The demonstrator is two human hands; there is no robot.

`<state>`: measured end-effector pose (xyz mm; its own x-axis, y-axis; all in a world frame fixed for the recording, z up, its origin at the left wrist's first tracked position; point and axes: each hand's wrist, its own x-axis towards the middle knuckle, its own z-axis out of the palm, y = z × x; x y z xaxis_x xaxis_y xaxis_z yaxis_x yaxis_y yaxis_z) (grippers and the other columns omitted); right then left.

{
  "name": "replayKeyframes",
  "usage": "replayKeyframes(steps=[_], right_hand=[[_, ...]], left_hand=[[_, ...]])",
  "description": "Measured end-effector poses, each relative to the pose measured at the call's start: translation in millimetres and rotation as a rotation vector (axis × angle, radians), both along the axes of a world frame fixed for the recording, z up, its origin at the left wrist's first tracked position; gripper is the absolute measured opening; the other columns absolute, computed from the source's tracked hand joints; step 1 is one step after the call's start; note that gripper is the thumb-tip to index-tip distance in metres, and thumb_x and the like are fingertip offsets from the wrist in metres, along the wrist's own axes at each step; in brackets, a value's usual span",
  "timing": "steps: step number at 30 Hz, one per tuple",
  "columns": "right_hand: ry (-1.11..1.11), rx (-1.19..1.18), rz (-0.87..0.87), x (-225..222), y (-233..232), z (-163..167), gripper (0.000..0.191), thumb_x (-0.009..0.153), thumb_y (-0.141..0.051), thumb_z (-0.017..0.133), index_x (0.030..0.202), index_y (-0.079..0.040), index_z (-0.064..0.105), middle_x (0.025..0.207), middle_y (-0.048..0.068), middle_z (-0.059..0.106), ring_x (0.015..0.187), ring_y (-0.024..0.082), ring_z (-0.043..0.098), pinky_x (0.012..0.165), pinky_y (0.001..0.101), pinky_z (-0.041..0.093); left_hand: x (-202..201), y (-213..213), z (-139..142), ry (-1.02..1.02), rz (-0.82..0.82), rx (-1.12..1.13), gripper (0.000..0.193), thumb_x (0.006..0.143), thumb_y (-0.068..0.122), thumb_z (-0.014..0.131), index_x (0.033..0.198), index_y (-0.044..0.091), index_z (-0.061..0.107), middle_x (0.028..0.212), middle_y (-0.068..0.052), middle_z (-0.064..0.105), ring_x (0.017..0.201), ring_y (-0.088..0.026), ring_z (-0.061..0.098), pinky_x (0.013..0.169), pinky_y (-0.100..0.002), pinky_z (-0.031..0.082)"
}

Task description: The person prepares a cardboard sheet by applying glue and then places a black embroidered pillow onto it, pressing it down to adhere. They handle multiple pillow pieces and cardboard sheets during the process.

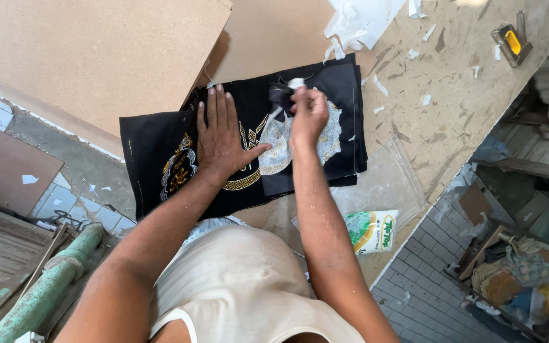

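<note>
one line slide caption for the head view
Left hand flat on black embroidered cloth; right hand dabs it with white wad.

We see one printed package, a small pouch, lying at the near edge of the surface, just beside our right forearm. It is flat and roughly rectangular, white with green and yellow printing. A clear plastic sleeve lies just above it, unprinted and partly overlapping it.
</note>
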<state>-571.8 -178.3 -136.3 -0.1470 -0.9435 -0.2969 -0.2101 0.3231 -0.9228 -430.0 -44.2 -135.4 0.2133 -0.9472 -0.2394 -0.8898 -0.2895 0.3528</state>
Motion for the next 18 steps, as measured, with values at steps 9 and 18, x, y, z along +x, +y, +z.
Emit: replayKeyframes(steps=[9,18], right_hand=[[-0.362,-0.136,-0.157,-48,-33,26,0.031,0.094,-0.036,0.063,0.118,-0.016,0.057,0.1,0.008,0.073,0.073,0.013,0.069,0.066,0.029,0.061],[0.531,-0.453,0.623,9,52,-3,0.035,0.079,-0.026,0.089,0.109,-0.014,0.074,0.098,-0.001,0.063,0.084,0.013,0.063,0.083,0.0357,0.046]], left_hand=[[-4,5,-2,0.032,-0.001,-0.089,0.136,0.079,0.095,0.043,0.158,-0.012,0.015,0.166,-0.034,0.006,0.157,-0.04,-0.002,0.125,-0.06,0.0],[-5,9,-6,-0.057,-0.068,-0.101,0.114,0.083,0.079,0.057,0.165,0.008,0.023,0.167,-0.028,0.011,0.158,-0.038,0.003,0.123,-0.064,0.004]])
